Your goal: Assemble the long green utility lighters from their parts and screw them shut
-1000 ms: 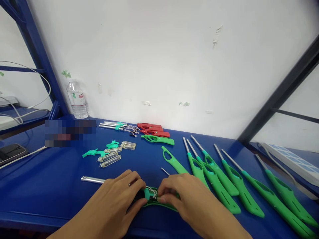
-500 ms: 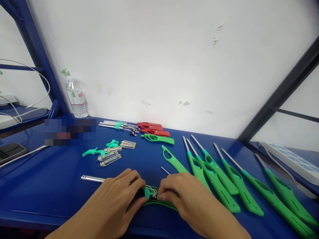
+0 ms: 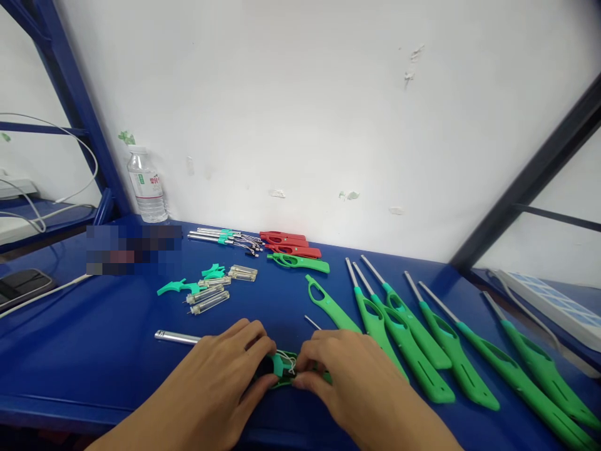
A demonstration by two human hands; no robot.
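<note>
An opened green stick lighter lies at the front of the table, its metal tube (image 3: 176,337) pointing left. My left hand (image 3: 235,366) is closed on the lighter around its teal trigger (image 3: 280,365), thumb below and fingers above. My right hand (image 3: 331,369) pinches at the black igniter piece (image 3: 288,373), beside thin white wires (image 3: 288,357) in the green handle shell (image 3: 282,384). My fingers cover much of the shell. Behind my right hand lie a thin metal rod (image 3: 312,322) and a loose green shell half (image 3: 331,305).
Closed green lighters (image 3: 413,344) lie along the right. Clear fuel tanks (image 3: 210,302) and teal triggers (image 3: 171,287) lie left of centre. Farther back are metal tubes with wires (image 3: 216,236), red shells (image 3: 293,250) and a green shell (image 3: 300,263). A water bottle (image 3: 148,188) stands by the wall.
My right thumb and fingers have shifted slightly at the black igniter piece. My left hand keeps its hold, and the view has moved a little.
</note>
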